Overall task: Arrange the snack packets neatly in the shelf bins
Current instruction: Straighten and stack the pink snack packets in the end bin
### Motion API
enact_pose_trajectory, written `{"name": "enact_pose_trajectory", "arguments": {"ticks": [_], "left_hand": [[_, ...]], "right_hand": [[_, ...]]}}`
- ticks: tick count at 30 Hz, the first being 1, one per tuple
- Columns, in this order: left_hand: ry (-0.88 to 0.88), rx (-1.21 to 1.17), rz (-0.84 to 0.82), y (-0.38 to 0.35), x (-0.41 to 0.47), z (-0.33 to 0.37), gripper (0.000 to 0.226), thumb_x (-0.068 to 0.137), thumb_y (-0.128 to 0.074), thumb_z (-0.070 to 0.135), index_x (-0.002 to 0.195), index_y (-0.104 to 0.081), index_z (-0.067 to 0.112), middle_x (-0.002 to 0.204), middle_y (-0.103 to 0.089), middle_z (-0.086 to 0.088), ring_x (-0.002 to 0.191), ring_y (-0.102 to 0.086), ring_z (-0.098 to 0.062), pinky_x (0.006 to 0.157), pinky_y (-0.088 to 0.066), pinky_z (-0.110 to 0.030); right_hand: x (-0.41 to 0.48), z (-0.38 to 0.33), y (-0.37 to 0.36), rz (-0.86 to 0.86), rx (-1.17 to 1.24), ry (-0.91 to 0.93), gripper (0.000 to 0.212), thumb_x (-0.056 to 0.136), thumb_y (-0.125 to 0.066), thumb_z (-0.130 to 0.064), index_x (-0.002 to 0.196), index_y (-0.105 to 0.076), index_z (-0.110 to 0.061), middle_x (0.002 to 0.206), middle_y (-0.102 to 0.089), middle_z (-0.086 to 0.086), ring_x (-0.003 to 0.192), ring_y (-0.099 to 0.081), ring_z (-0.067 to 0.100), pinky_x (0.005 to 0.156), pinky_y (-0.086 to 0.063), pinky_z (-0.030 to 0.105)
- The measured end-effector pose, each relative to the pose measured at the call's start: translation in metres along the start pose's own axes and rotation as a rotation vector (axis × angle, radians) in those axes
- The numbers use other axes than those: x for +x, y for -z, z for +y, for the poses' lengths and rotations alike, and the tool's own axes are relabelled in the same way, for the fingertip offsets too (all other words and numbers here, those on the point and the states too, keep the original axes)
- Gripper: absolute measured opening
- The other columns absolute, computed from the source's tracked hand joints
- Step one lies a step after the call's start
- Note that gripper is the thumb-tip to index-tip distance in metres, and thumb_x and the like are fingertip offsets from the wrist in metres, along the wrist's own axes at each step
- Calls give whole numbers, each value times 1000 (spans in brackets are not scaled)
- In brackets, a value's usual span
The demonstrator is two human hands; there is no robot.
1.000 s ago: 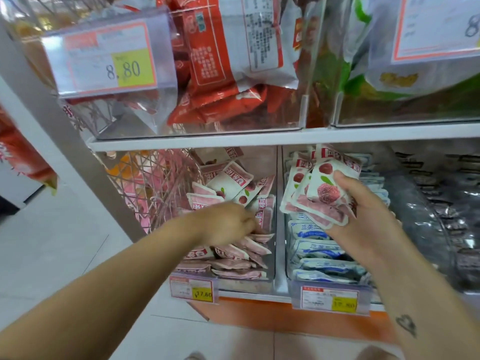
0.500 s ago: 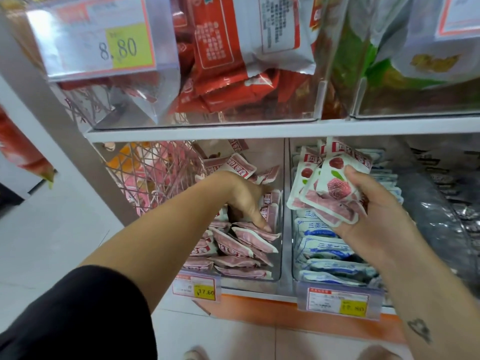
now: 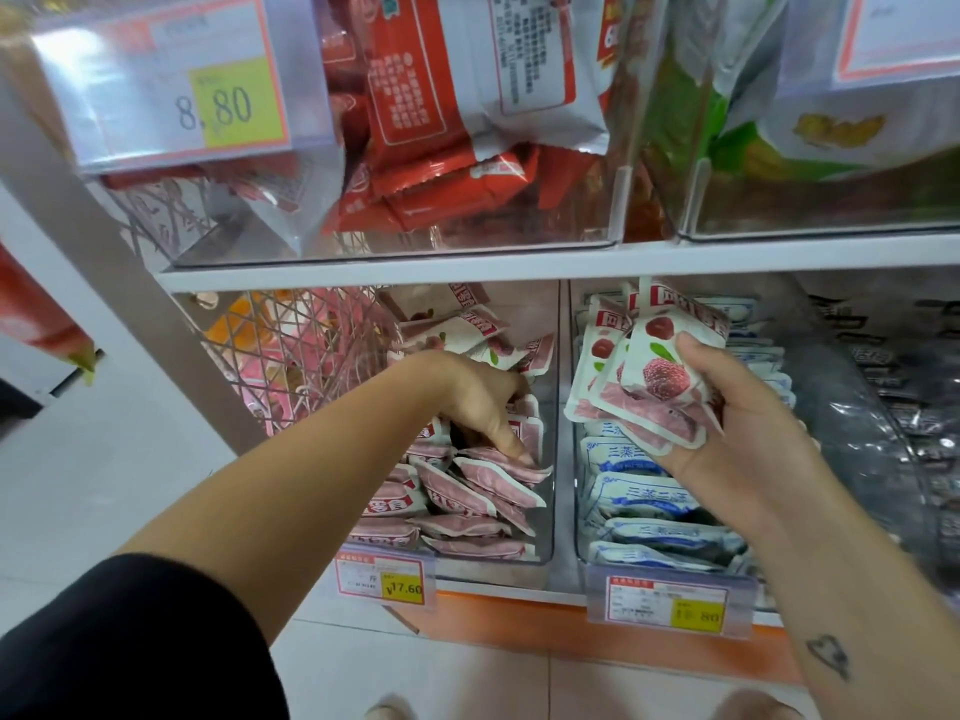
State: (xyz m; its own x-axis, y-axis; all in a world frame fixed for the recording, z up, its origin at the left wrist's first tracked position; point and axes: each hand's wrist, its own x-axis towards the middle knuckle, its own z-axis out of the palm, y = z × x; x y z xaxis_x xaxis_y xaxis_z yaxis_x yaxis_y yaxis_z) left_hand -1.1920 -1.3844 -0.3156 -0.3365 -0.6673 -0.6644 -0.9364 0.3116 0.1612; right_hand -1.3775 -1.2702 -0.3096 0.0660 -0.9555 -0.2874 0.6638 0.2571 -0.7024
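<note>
Lower shelf (image 3: pixel 498 597), two clear bins side by side.

- Left grip (image 3: pixel 483 402) is working inside the left bin (image 3: pixel 555 491), close to that bin's right wall. Its fingers are pointing down and pressing onto the loose pink packets (image 3: pixel 483 491). No packet is seen pinched and the thumb is hidden, so I am reading it as a wide, pushing grip.
- Right grip (image 3: pixel 737 433) is holding a fanned bundle of lychee packets (image 3: pixel 654 376), thumb on the front face and fingers behind. It is hovering in front of the right bin (image 3: pixel 575 517), above the blue packets (image 3: pixel 639 501).
- Key relation: the bundle is sitting to the right of the left grip and a little higher, just across the divider between the bins. Its packets are standing near upright, long axes running up and leaning toward the shelf's back left.
- The packets at the bin's front edge are lying flat and skewed. Those at the back are leaning loosely.
- The left grip is the nearer one to the target bin. My judgement is that it is opening a slot there, and the bundle needs a short carry leftward over the divider.

Change over the last second:
- The left grip is reaching deeper. It was a closed-looking fist over the front heap; now its fingers are down at the right wall, with several packets pushed forward.
- The right grip's bundle is looking unchanged.
- The view is sitting slightly closer.
</note>
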Motion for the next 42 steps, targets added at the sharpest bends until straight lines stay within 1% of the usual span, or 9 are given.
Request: {"name": "enact_pose_trajectory", "arguments": {"ticks": [7, 11, 15, 18, 23, 31, 35, 38, 42], "left_hand": [[-130, -370, 231, -19, -22, -18, 74, 78, -77, 26, 137, -31, 20, 126, -58, -10, 112, -57, -26, 102, -42, -40], [-93, -384, 552, -25, -18, -20, 44, 85, -69, 19, 124, -49, 15, 106, -60, -2, 84, -60, -14, 73, -48, -26], [-120, -793, 717, -27, -22, -18, 34, 94, -56, 8, 126, -47, 12, 111, -60, -4, 84, -71, -20, 81, -58, -41], [-231, -1020, 797, -27, -42, -11, 25, 95, -53, 6, 115, -46, 19, 102, -58, 8, 82, -72, -21, 78, -59, -31], [-319, -1268, 853, -36, -79, -2, 9, 92, -57, 3, 100, -54, 7, 86, -68, -14, 73, -72, -16, 69, -57, -23], [-451, -1299, 1088, -75, -155, 18, 16, 90, -57, -1, 96, -62, 12, 81, -74, -5, 73, -72, -18, 67, -57, -26], [-434, -1241, 1232, -103, -180, 33, 15, 89, -60, 2, 90, -67, 16, 74, -73, -3, 73, -72, -13, 67, -54, -18], [-408, -1342, 1292, -122, -187, 40, 10, 88, -61, 4, 91, -67, 11, 73, -71, -5, 70, -71, -14, 66, -56, -22], [-316, -1376, 1245, -139, -191, 41, 9, 91, -58, 7, 95, -65, 4, 61, -61, 0, 50, -57, -9, 55, -52, -22]], "right_hand": [[-3, -1, 0, -45, 14, 15, 35, 80, -55, -28, 111, -64, -13, 115, -69, 7, 113, -62, 21, 94, -47, 32], [-4, -1, -2, -36, 30, 15, 38, 84, -53, -26, 118, -61, -13, 115, -69, 6, 109, -64, 20, 88, -49, 30], [-5, -2, -2, -58, 33, 23, 35, 89, -50, -24, 120, -60, -12, 114, -69, 7, 107, -65, 20, 85, -52, 30], [-6, -2, -5, -70, 13, 33, 34, 92, -48, -24, 122, -60, -11, 113, -69, 7, 104, -66, 20, 72, -59, 27], [-10, 0, -8, -84, -11, 34, 42, 87, -52, -27, 125, -58, -10, 119, -66, 10, 110, -64, 23, 82, -56, 29], [-45, 3, 0, 51, -252, 160, 46, 73, -74, -40, 112, -66, -17, 106, -72, 1, 102, -68, 19, 97, -47, 42], [-74, 4, 2, -4, -144, 128, 18, 91, -57, -19, 107, -65, -20, 108, -71, -2, 97, -67, 8, 83, -52, 22], [-92, 23, -2, 116, -211, 86, 48, 88, -58, 4, 108, -51, -39, 104, -50, -28, 85, -53, -18, 71, -41, 0], [-115, 48, -3, -59, -623, 166, 54, 80, -71, -8, 95, -51, -56, 119, -52, -27, 107, -54, -5, 84, -47, 11]]}}
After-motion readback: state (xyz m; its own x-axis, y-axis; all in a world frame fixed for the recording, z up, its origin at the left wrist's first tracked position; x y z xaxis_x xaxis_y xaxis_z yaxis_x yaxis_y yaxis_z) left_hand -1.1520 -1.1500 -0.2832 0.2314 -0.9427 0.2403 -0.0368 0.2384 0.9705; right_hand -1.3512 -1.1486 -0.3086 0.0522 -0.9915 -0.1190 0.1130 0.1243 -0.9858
